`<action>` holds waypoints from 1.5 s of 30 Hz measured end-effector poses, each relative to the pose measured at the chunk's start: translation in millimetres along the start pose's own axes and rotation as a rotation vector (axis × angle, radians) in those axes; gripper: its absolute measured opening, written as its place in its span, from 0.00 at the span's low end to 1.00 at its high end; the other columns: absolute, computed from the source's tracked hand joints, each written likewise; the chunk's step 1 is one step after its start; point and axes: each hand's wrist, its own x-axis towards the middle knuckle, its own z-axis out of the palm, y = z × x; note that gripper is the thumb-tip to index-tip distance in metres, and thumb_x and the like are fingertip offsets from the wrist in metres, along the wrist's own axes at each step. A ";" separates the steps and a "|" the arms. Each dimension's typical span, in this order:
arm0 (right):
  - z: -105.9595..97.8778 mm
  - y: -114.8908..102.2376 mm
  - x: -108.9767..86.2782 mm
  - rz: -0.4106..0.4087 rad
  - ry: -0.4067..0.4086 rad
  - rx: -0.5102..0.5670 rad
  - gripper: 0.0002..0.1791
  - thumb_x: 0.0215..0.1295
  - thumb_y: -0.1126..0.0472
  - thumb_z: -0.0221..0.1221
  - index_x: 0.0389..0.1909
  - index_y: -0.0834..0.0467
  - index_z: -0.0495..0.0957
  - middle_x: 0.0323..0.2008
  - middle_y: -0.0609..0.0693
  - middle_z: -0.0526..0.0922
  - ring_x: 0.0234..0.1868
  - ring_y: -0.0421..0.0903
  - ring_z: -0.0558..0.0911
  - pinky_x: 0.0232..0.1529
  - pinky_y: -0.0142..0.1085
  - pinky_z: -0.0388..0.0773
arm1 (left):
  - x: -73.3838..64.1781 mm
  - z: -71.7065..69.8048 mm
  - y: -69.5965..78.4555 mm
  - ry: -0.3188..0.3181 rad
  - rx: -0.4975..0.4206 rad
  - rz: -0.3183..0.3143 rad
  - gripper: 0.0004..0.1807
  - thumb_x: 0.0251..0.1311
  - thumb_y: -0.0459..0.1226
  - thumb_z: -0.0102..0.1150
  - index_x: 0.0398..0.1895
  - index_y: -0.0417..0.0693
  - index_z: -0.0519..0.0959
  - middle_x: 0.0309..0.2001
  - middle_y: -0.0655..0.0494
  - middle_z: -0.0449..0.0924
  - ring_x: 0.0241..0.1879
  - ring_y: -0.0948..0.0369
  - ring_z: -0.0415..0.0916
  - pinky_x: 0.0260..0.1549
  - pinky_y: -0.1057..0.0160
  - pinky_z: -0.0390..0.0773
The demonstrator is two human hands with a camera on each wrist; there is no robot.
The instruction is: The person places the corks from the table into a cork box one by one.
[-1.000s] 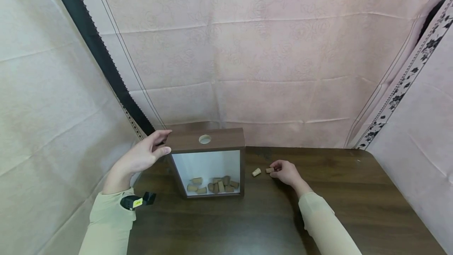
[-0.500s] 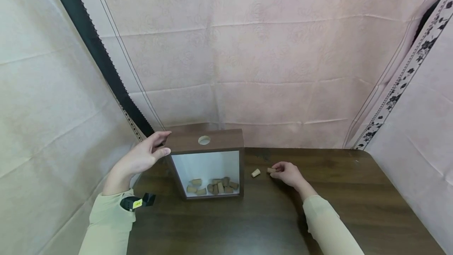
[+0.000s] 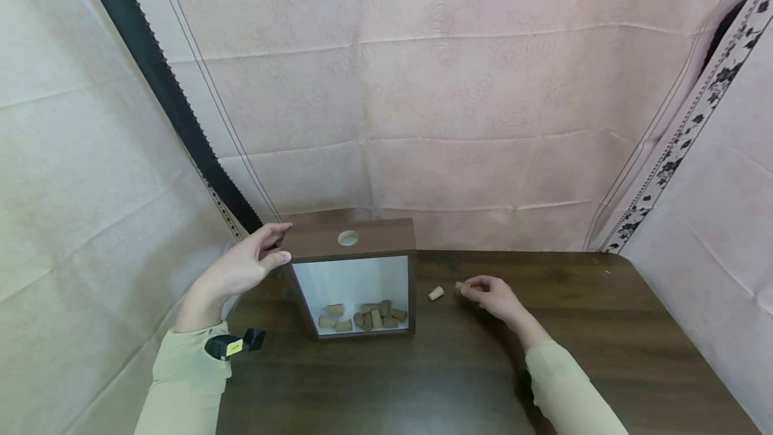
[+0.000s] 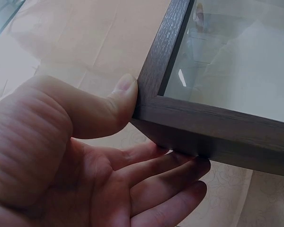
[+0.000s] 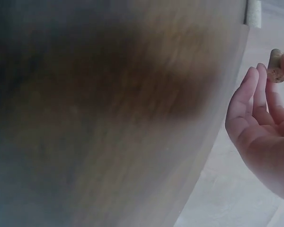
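Observation:
A dark wooden box [image 3: 317, 239] with a clear front pane and a round hole [image 3: 348, 238] in its top stands on the table. Several corks [image 3: 377, 319] lie at its bottom. My left hand [image 3: 241, 267] holds the box's upper left corner. In the left wrist view, the thumb presses the frame [image 4: 154, 106] while the fingers lie along its side. To the right of the box, my right hand [image 3: 494, 298] pinches a cork [image 5: 275, 66] between thumb and fingertips. Between the box and that hand, a loose cork [image 3: 436, 293] lies on the table.
The brown table [image 3: 459, 368] reaches toward me and to the right. Pale cloth [image 3: 471, 119] hangs behind it, with more cloth at both sides. A black wrist camera [image 3: 232, 344] sits on the left sleeve.
My right hand has risen a little with the cork, and its forearm has shifted slightly right. The left hand and box keep their place.

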 end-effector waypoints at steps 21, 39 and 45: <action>-16.6 -88.4 -57.9 -0.188 0.051 0.429 0.18 0.80 0.50 0.63 0.60 0.57 0.80 0.46 0.47 0.86 0.48 0.44 0.84 0.50 0.36 0.83 | 4.0 11.1 1.2 -0.002 -0.004 0.021 0.35 0.81 0.39 0.57 0.83 0.39 0.56 0.82 0.31 0.55 0.79 0.31 0.53 0.73 0.29 0.59; 43.5 -237.2 -67.9 -0.509 -0.090 0.495 0.18 0.78 0.61 0.64 0.64 0.61 0.80 0.49 0.53 0.84 0.48 0.49 0.84 0.49 0.39 0.85 | -0.9 2.7 -3.7 0.009 0.012 0.011 0.36 0.81 0.41 0.57 0.84 0.42 0.55 0.82 0.33 0.55 0.79 0.33 0.54 0.72 0.28 0.60; 70.5 -266.4 -40.5 -0.586 -0.062 0.139 0.14 0.73 0.54 0.70 0.56 0.51 0.87 0.45 0.46 0.88 0.45 0.47 0.86 0.45 0.44 0.86 | -1.3 1.0 -2.9 0.006 0.027 0.000 0.37 0.81 0.41 0.57 0.84 0.41 0.55 0.82 0.33 0.56 0.79 0.32 0.55 0.72 0.28 0.60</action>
